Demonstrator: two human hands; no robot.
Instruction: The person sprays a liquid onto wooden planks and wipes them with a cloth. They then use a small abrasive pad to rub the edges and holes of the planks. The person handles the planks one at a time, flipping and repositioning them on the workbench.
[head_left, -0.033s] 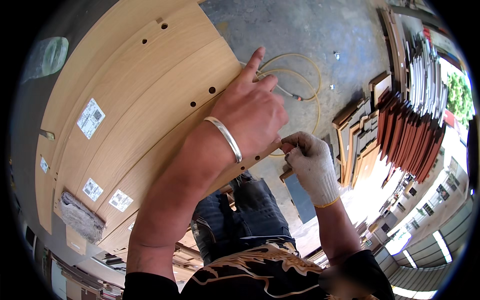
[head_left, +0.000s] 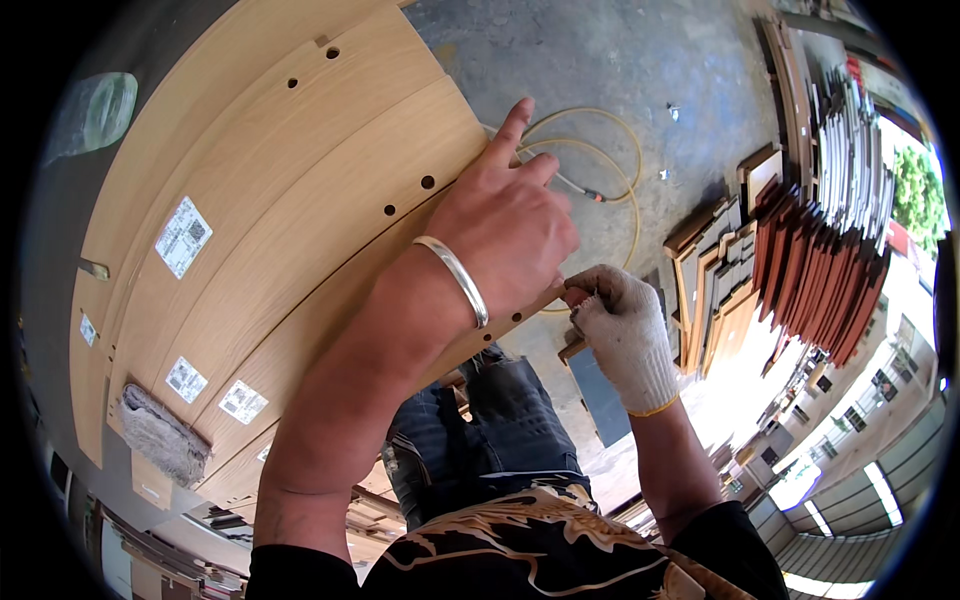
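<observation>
A light wood-grain panel [head_left: 330,295] lies nearest me in a row of similar panels. My left hand [head_left: 510,222], bare with a silver bangle [head_left: 458,278] at the wrist, bends over the panel's right end. Its outer finger stretches away, while the others curl down toward the near corner; their tips are mostly hidden. Close by, at that same corner, my right hand [head_left: 622,318] wears a whitish knit glove with bare fingertips showing. Thumb and fingers are pinched together there. What either hand pinches is too small or covered to make out.
More wood-grain panels [head_left: 290,140] with drilled holes and white labels lie beyond. A grey fluffy pad [head_left: 163,433] rests at the left. On the concrete floor, a yellow hose [head_left: 638,215] is coiled. Stacks of reddish-brown boards [head_left: 822,270] and wooden pieces [head_left: 715,290] stand at the right.
</observation>
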